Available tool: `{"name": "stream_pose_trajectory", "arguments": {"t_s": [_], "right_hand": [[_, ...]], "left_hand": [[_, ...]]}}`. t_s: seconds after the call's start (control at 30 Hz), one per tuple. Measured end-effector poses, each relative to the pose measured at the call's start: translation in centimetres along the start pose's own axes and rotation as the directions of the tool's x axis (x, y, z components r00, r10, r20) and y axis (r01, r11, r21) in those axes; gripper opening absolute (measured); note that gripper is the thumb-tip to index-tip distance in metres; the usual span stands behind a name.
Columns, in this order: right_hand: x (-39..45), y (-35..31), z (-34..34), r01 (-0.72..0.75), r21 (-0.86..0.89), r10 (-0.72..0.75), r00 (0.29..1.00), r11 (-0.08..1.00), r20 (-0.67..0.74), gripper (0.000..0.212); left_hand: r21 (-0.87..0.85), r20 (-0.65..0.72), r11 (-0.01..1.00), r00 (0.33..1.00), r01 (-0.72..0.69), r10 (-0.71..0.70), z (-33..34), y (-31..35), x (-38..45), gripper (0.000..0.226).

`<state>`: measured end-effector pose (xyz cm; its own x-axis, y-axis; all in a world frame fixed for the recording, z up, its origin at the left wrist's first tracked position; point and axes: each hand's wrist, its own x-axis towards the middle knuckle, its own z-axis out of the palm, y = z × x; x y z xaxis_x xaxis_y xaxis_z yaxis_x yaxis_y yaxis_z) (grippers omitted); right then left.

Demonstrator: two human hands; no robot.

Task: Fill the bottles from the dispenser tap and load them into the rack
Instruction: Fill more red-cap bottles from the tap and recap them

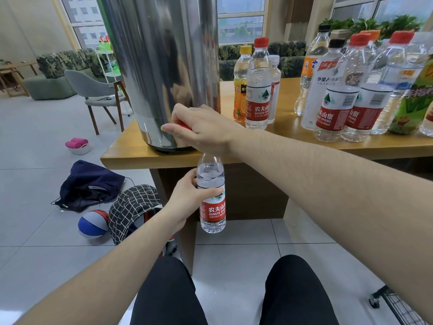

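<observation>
My left hand (187,198) grips the bottle (212,195) upright under the table edge, below the dispenser (161,66). My right hand (201,127) curls over the red tap (184,126). If the mouth, hidden behind my wrist, sits off the spout, water will spill on the floor.

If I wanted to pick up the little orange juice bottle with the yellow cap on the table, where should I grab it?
Grab the orange juice bottle round its middle, on the label, coming from its left, the side toward the metal dispenser. It stands upright, and a water bottle crowds its right and front, so the left side looks the most open. Its neck is narrower and probably slippier.
</observation>
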<state>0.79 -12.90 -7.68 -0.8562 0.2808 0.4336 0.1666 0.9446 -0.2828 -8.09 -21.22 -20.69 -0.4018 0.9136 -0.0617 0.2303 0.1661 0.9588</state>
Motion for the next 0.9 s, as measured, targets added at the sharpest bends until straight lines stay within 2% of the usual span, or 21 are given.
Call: {"name": "stream_pose_trajectory", "arguments": {"t_s": [0.57,0.9], "right_hand": [[0.13,0.01,-0.29,-0.038,0.129,0.04,0.999,0.991,-0.011,0.038],[0.39,-0.22,-0.66,-0.078,0.209,0.077,0.997,0.975,0.013,0.027]], "left_hand": [[0.003,0.002,1.0,1.0,0.004,-0.004,0.12,0.33,-0.2,0.073],[0.023,0.005,1.0,1.0,0.006,-0.006,0.0,0.62,-0.37,0.072]]}}
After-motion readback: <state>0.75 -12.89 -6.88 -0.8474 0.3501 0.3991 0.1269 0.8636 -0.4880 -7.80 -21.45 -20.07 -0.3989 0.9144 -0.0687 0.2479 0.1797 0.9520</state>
